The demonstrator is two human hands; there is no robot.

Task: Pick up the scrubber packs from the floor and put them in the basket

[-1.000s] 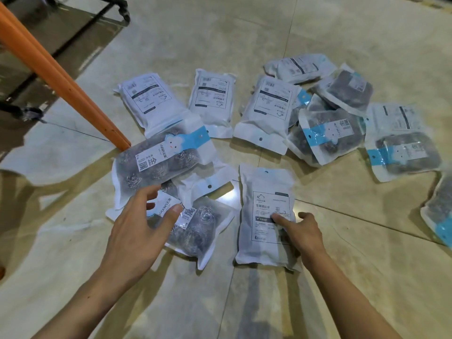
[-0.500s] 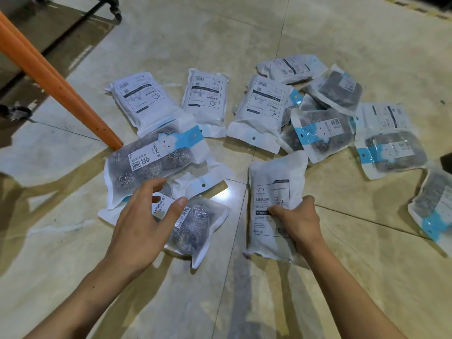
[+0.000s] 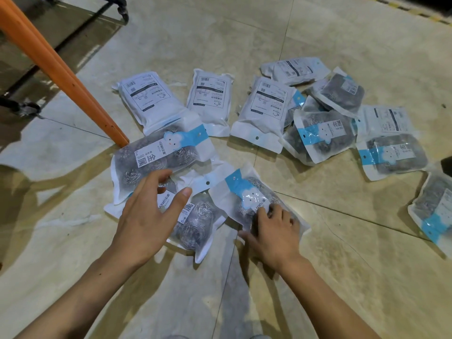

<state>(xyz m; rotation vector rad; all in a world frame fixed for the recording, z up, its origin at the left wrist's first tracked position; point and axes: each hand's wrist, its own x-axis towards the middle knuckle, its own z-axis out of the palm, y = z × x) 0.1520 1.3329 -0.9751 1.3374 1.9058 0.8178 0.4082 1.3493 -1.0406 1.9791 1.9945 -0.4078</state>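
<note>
Several scrubber packs lie scattered on the tiled floor, some showing a white printed back, some showing steel scourers behind a blue band. My right hand (image 3: 274, 231) grips the near end of one pack (image 3: 247, 192), which lies face up with its blue band pointing away. My left hand (image 3: 146, 216) hovers with spread fingers over another face-up pack (image 3: 198, 221), its fingertips near a larger pack (image 3: 151, 155). No basket is in view.
An orange post (image 3: 61, 69) slants down to the floor just left of the packs. White-backed packs (image 3: 210, 99) lie further away, and a cluster (image 3: 322, 135) sits to the right, with one pack (image 3: 433, 206) at the right edge. Dark cart wheels (image 3: 122, 13) stand at the top left.
My right hand has taken hold of the white-backed pack, lifted it and turned it over, so its clear front with the blue band now faces up. My left hand has barely moved.
</note>
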